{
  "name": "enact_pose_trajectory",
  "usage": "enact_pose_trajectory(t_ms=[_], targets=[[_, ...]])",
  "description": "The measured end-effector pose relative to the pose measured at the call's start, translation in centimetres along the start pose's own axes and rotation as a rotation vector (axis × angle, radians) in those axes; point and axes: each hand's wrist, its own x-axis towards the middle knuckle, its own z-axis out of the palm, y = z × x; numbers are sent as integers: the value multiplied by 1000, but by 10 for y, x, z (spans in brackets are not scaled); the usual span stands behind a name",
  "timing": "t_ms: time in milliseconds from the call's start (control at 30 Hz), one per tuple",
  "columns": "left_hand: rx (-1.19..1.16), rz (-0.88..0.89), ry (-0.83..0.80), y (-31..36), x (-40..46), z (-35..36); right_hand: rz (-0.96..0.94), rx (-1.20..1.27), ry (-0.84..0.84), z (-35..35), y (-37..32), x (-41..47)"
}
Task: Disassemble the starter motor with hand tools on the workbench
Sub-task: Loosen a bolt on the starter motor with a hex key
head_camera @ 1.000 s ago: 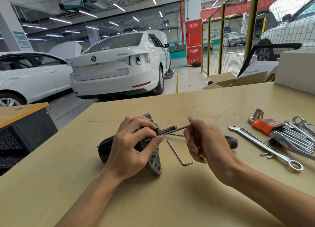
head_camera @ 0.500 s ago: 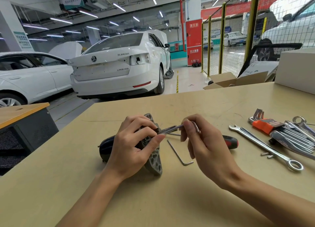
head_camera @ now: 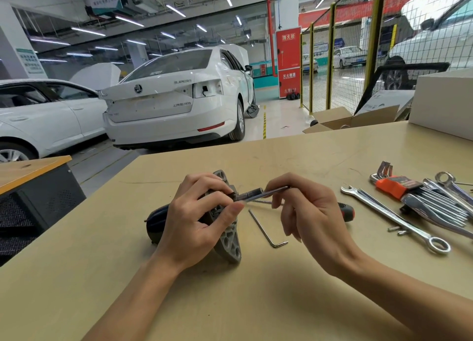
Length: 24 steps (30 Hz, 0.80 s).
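Note:
The starter motor [head_camera: 229,241] lies on its side on the tan workbench [head_camera: 230,302], its black body to the left and its grey flange facing me. My left hand [head_camera: 197,220] grips the motor around the flange, thumb against the front. My right hand [head_camera: 304,210] pinches a thin hex key [head_camera: 266,193] whose tip meets the motor near the shaft beside my left fingers.
A loose hex key [head_camera: 266,230] lies just right of the motor, and a red-black screwdriver handle [head_camera: 348,211] shows behind my right hand. Further right lie a combination wrench [head_camera: 394,218], an orange hex key set [head_camera: 399,187], more wrenches and small screws [head_camera: 398,230]. White box at back right.
My right hand has shifted its pinch along the hex key and turned, the key staying at the motor. My left hand keeps its grip.

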Motion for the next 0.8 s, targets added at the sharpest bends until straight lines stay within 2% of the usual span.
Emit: enact_pose_trajectory(t_ms=[133,300,367,667,800], targets=[[0,-8,9,0,0,-1,17,-14,1,0,2,-1],[9,-3,23,-1,-1,1,301,109,51,-5,5,8],[8,-2,23,-2,-1,1,349,135,43,-6,3,11],[22,-2,13,-1,0,1,280,143,-23,-4,-4,7],[34,4,14,-2,0,1,107,-4,-6,-3,-1,5]])
